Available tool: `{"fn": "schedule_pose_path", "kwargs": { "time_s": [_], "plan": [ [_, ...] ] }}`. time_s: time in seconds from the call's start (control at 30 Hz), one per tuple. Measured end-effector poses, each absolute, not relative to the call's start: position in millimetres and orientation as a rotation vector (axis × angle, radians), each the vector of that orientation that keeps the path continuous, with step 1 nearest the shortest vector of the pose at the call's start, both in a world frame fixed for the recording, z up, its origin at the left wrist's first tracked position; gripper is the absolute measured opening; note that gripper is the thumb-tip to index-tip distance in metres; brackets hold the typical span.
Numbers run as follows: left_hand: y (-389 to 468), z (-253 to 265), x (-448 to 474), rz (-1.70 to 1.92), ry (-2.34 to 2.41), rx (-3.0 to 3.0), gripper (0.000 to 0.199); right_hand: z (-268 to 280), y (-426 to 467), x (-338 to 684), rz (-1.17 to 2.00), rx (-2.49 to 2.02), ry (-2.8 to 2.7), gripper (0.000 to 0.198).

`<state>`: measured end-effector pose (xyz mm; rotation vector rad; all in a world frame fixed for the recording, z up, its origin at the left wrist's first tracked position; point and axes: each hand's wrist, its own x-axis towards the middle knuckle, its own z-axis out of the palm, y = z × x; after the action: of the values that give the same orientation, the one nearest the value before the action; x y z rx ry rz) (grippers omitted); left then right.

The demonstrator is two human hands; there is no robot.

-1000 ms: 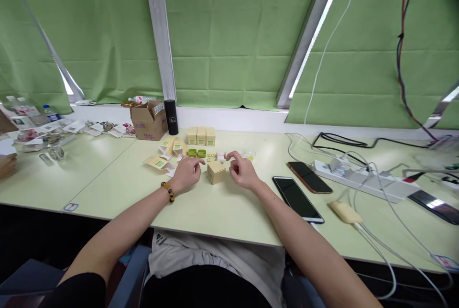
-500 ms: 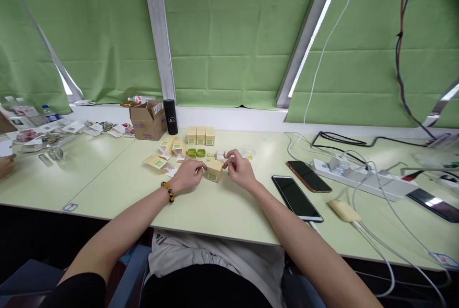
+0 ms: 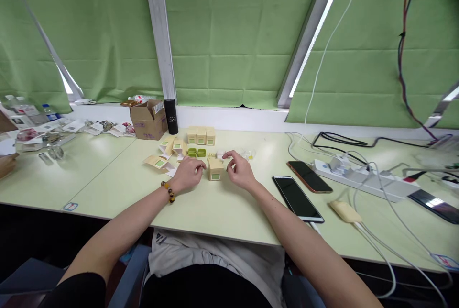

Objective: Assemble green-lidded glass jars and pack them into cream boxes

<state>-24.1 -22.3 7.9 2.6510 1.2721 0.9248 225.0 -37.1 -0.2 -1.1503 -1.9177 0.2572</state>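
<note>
A small beige box (image 3: 215, 169) with a green label on its front stands upright on the pale green table (image 3: 118, 179). My left hand (image 3: 187, 174) rests on the table just left of the box, fingers curled, fingertips close to its side. Just right of the box is my right hand (image 3: 239, 171), thumb and forefinger raised near the box's top corner. Neither hand visibly grips the box. Behind it lie two green containers (image 3: 196, 153) and small white bits. A row of three closed beige boxes (image 3: 201, 136) stands farther back.
Unfolded beige cartons (image 3: 159, 161) lie to the left, with a brown cardboard box (image 3: 148, 119) and a black cylinder (image 3: 171, 116) behind. Two phones (image 3: 297, 198) (image 3: 309, 177), a power strip (image 3: 362, 180) with cables and a yellowish puck (image 3: 344, 212) lie right.
The beige box was turned from a corner-on pose to standing square with its green label facing me. Both hands closed in on it, then eased slightly off its sides.
</note>
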Motion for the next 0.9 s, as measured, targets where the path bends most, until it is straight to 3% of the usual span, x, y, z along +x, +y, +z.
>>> {"fn": "schedule_pose_path", "kwargs": {
  "time_s": [0.17, 0.53, 0.73, 0.9],
  "plan": [
    [-21.5, 8.5, -24.5, 0.933, 1.311, 2.646, 0.026, 3.3, -44.0, 219.9, 0.294, -1.055, -2.121, 0.052],
    [-19.7, 9.2, -25.1, 0.968, 1.323, 2.665, 0.025, 28.9, -31.0, 210.1, 0.381, -1.314, -2.215, 0.043],
    [-20.0, 11.5, -24.0, 0.962, 1.339, 2.642, 0.025, 72.5, 33.3, 234.4, 0.264, -1.449, -2.026, 0.042],
    [-21.2, 11.6, -21.8, 0.978, 1.306, 2.638, 0.024, 71.3, 99.1, 249.7, 0.143, -1.74, -1.936, 0.036]
  ]
}}
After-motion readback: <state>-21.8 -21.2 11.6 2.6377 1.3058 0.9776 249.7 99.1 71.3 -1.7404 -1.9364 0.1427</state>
